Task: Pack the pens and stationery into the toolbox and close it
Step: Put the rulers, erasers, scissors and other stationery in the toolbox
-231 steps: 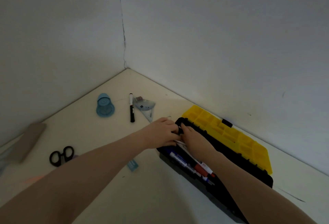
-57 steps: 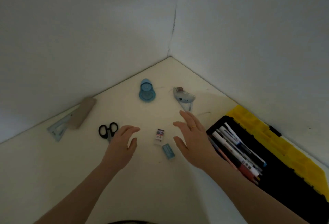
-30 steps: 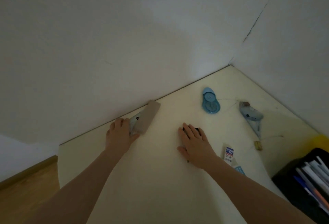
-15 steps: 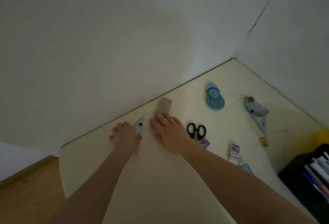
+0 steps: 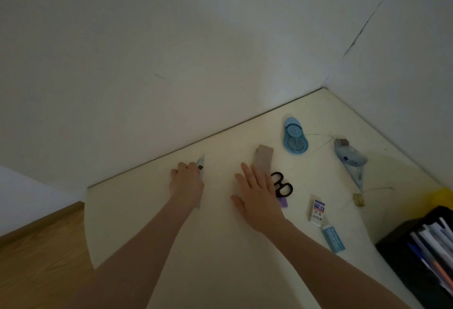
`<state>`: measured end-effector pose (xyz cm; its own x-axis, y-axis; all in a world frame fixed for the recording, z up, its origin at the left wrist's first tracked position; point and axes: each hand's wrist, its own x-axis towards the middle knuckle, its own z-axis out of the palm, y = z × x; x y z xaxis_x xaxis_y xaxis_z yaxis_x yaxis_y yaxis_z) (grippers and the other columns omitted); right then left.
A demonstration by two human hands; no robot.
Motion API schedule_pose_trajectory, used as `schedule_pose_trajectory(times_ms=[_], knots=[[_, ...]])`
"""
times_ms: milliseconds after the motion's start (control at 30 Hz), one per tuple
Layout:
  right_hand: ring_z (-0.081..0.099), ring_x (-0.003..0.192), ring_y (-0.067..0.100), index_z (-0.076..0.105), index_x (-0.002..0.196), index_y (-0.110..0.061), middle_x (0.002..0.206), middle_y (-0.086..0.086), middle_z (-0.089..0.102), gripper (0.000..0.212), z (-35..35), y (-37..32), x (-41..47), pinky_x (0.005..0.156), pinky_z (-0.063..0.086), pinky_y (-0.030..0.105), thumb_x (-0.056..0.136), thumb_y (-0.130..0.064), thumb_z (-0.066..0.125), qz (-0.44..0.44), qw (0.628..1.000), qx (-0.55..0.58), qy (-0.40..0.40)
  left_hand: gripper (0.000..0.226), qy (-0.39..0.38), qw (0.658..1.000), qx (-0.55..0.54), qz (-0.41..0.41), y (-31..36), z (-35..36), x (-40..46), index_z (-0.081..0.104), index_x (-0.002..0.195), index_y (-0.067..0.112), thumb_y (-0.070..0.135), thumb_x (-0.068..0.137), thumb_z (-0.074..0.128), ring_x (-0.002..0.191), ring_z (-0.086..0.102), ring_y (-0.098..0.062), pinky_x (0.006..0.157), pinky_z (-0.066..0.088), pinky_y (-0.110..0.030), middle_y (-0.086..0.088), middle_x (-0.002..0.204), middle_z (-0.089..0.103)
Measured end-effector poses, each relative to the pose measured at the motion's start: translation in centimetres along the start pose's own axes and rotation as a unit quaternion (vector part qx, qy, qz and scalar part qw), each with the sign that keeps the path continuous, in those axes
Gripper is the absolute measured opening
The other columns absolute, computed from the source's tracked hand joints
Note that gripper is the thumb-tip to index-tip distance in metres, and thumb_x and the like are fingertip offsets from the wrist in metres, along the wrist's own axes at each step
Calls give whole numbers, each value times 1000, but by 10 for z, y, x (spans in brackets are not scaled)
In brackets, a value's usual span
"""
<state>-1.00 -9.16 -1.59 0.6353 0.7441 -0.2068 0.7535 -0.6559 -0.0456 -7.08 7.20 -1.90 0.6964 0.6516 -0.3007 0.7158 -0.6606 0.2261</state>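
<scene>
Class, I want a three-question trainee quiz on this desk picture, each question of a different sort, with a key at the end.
1. True or false: the black scissors already lie inside the toolbox.
2. Which thing does the left hand cover? A) the blue tape dispenser B) a clear set square C) the blue eraser
3. Fill in: the right hand lies flat, fingers spread, its fingertips at the near end of the ____ flat case.

Key
1. False; they lie on the table, just right of the right hand.
2. B; one tip sticks out past the fingers.
3. Brown.
</scene>
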Motion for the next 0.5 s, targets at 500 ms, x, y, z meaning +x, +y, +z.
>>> schedule_pose_trajectory(times_ms=[500], knots=[[38,120,28,46,126,-6,136,11,36,34,-16,-19,46,97,36,33,95,-4,31,47,990,127,-38,91,72,993,-95,26,-56,46,-76,40,139,17,68,65,22,140,25,-25,114,16,-36,-4,151,30]])
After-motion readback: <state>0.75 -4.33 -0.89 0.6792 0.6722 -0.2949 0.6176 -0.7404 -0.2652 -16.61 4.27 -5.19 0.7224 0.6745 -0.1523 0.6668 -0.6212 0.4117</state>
